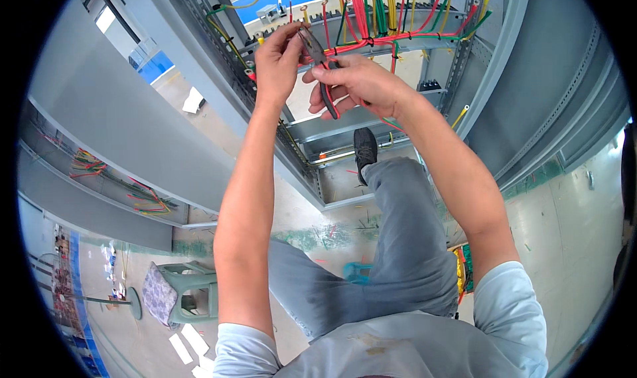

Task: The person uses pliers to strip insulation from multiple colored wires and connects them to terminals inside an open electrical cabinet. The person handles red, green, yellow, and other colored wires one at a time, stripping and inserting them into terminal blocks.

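Observation:
My right hand [371,83] grips a pair of pliers [314,50] with black and red handles, its jaws pointing up and to the left. The fingers of my left hand [277,63] are pinched together right beside the jaw tips; whatever they hold is too small to make out. Just to the right of the jaws runs a bundle of red, green and yellow wires [371,41], strapped with black ties along a crossbar of the grey metal cabinet frame [312,195]. Several wire ends carry ring lugs.
Perforated uprights and grey panels [126,106] enclose both sides. My foot, in a black shoe [365,149], is inside the frame's base. At lower left stands a green plastic stool [189,292] with a patterned cushion [159,293]. White papers [192,341] and wire scraps litter the floor.

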Motion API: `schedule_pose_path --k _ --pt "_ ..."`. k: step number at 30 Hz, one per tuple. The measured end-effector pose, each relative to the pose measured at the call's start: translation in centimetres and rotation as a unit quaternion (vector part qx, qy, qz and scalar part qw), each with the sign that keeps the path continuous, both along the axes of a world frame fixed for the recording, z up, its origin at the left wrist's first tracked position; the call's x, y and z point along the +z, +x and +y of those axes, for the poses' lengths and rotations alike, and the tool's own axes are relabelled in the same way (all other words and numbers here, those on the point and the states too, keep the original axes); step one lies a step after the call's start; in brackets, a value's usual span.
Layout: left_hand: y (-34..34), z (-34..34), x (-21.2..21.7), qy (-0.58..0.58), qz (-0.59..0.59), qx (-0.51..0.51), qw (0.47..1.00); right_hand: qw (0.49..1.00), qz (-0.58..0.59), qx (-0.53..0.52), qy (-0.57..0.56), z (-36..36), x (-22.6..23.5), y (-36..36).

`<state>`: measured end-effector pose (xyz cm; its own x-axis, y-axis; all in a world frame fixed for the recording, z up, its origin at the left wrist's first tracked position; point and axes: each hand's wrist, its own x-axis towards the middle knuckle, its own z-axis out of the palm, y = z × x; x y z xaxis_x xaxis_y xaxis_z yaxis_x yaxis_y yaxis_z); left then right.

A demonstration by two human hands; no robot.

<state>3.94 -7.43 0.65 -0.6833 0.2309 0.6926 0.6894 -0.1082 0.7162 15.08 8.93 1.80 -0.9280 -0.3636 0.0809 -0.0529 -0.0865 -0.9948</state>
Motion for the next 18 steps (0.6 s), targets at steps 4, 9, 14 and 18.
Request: schedule_pose_path --k 4,9,14,18 --pt "0.0 -0.1 0.0 -0.001 -0.023 -0.027 0.999 1.000 -0.014 0.006 -0.026 0.3 0.4 -0.7" --pt "-0.1 -0.7 0.1 -0.061 -0.048 -0.044 0.996 0.999 -0.032 0.021 -0.033 0.6 0.5 -1.2" --pt "-0.4 -1.0 0.2 -0.035 -0.058 -0.109 0.992 0.995 -0.063 0.054 -0.061 0.7 0.2 -2.0" --pt "-0.5 -1.7 0.7 -0.041 -0.096 -0.173 0.979 0.978 -0.120 0.123 -0.118 1.2 -0.8 -3.1"
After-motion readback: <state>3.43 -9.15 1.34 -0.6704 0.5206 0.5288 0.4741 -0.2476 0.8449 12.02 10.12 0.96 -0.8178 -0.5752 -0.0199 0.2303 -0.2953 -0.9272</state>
